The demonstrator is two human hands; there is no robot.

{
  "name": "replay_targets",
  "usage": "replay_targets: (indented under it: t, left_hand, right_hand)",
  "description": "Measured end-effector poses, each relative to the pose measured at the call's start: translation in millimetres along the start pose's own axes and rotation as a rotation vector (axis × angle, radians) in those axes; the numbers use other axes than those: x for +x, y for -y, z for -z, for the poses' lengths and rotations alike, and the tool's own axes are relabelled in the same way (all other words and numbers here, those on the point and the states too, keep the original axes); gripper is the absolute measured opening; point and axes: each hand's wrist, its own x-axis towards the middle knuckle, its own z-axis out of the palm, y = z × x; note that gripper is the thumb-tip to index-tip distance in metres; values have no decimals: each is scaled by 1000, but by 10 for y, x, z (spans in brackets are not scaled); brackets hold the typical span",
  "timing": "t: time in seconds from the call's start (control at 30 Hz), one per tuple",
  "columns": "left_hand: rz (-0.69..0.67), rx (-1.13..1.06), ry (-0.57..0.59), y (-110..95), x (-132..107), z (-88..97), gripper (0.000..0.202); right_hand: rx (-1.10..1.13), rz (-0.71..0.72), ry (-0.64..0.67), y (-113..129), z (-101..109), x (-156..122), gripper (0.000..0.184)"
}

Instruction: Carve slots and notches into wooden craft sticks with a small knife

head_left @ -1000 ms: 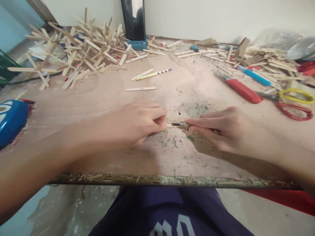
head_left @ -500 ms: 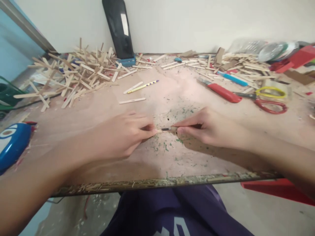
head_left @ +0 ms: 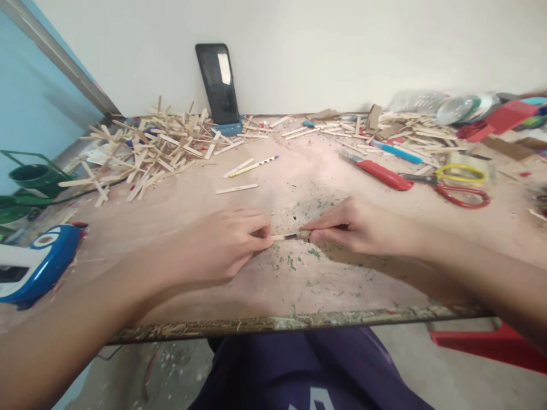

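My left hand [head_left: 222,242] rests low over the tabletop, its thumb and forefinger pinching one end of a thin wooden craft stick [head_left: 281,237]. A dark band shows across the stick toward its right end. My right hand [head_left: 346,228] is closed at that end, fingertips pinching a small tan piece [head_left: 305,233] against or beside the stick. Whether this piece is separate from the stick I cannot make out. Green shavings [head_left: 292,262] lie scattered on the table around both hands.
Craft sticks [head_left: 149,151] are heaped at the back left, near a propped phone [head_left: 217,85]. A yellow pencil [head_left: 253,167] lies ahead of my hands. A red-handled cutter [head_left: 384,173], scissors [head_left: 461,182] and a blue pen-like tool [head_left: 397,151] are at right. A blue-white device [head_left: 47,262] stands left.
The view has tilted up and shifted slightly. More bare wood shows between my left fingertips and the dark band, which now sits closer to my right fingertips. Both hands keep their pinch.
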Motion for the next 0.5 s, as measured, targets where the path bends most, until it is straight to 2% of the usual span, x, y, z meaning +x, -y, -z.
replay_targets:
  t: [0.3, 0.5]
  left_hand:
    - [77, -74, 47, -32, 17, -9, 33]
    - [95, -59, 37, -60, 27, -20, 35]
  right_hand:
    - [-82, -43, -54, 51, -20, -8, 35]
    - [-195, 101, -90, 13, -47, -15, 35]
